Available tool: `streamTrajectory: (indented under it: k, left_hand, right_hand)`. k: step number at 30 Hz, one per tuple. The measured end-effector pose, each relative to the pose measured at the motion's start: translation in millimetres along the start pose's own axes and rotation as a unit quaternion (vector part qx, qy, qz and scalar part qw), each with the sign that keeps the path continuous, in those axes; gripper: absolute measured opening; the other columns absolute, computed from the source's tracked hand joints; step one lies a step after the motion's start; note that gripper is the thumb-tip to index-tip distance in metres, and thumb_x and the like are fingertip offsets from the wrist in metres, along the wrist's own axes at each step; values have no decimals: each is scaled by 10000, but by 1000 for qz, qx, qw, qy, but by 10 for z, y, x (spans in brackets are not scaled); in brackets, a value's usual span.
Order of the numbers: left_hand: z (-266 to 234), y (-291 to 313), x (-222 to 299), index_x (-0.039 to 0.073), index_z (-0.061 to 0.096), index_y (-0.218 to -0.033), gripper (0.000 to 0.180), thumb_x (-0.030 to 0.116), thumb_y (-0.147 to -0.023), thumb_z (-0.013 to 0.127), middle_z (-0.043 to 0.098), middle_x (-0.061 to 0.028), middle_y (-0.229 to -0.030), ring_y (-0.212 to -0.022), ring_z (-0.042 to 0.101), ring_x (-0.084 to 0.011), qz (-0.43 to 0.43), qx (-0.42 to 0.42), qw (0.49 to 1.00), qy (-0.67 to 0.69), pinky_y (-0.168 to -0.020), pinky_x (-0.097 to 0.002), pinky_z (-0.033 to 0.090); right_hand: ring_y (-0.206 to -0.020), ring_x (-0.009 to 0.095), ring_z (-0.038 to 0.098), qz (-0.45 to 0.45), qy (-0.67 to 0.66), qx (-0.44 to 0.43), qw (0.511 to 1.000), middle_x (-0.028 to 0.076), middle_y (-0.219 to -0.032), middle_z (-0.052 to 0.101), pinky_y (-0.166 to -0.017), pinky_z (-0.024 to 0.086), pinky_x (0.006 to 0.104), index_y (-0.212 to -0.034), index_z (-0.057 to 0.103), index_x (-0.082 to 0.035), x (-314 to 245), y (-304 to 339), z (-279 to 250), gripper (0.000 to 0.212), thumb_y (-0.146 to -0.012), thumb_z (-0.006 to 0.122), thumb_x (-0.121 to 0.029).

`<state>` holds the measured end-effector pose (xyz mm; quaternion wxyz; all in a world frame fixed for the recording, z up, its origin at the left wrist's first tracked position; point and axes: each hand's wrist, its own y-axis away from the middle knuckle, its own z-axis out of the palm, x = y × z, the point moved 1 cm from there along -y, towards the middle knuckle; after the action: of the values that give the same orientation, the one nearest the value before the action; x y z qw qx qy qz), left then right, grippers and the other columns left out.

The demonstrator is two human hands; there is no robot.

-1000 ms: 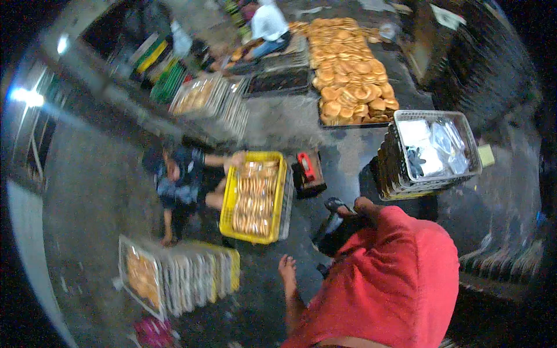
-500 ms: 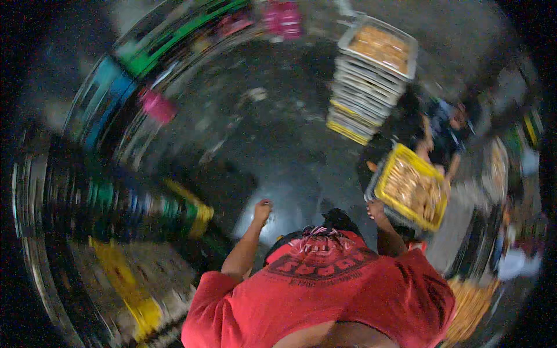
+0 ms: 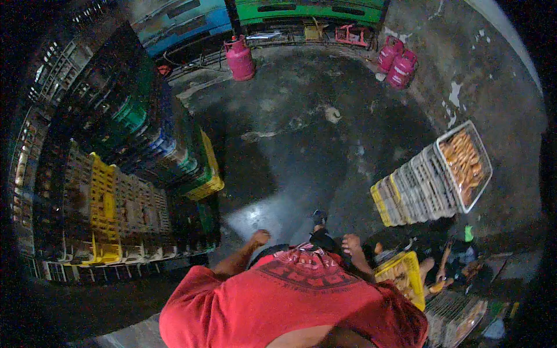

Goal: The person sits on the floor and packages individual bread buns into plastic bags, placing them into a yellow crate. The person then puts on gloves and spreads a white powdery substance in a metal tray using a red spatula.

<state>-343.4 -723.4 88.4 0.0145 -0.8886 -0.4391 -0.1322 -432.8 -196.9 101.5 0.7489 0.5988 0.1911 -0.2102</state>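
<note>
My left hand [image 3: 261, 236] is held in front of me with its fingers curled in, and nothing shows in it. My right hand [image 3: 351, 244] is raised at my right side, its fingers also curled, with nothing visible in them. Closest to the right hand is a yellow crate [image 3: 413, 265] of golden-brown pieces that look like bread, partly hidden behind my right arm. Neither hand appears to touch it. A tall stack of grey-white crates [image 3: 426, 182], with yellow ones at its bottom, stands farther off on the right; its top crate holds long golden-brown pieces under clear plastic.
A co-worker [image 3: 464, 264] is low beside the yellow crate. High stacks of crates [image 3: 130, 200] line my left. A pink gas cylinder [image 3: 239, 61] stands at the far side, and two more pink cylinders [image 3: 400, 68] stand by the grey wall [image 3: 458, 46]. Dark concrete floor [image 3: 290, 156] lies ahead.
My view has turned left: the crate stack, yellow crate and co-worker have shifted right and lower in the picture. My right hand now appears apart from the yellow crate.
</note>
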Motion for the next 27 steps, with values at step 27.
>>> streamTrajectory:
  k: [27]
  left_hand:
    - [-1679,-2426,-4218,59,691,-1159,329,306,-956,613,725,-94,-1022,-888,683,-273,-543,-12,740,397,-825,-422,546]
  right_hand:
    - [-584,151,568,-366,338,-85,863,34,-775,631,-496,480,333,-999,672,-32,-6651,-3897,3714,145,-963,636,-167]
